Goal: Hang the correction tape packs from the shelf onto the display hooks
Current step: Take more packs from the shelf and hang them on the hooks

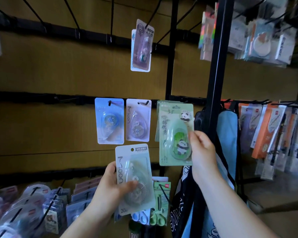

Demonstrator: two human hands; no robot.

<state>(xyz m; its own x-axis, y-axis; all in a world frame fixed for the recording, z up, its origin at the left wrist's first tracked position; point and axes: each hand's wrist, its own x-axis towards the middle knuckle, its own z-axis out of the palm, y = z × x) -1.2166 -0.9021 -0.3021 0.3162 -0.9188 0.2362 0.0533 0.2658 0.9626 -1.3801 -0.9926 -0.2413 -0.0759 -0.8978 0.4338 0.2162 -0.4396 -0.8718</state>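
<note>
My left hand grips a pale green correction tape pack, held upright below the middle hook row. My right hand pinches the right edge of a green panda correction tape pack, whose top sits at a hook with another green pack behind it. A blue pack and a pink pack hang on neighbouring hooks to the left. Higher up, a purple pack hangs from a hook in front of another card.
Bare black hooks jut from rails on the brown panel at upper left. Stocked hooks of stationery fill the lower left. A black upright post stands at right, with bags and pen packs beyond it.
</note>
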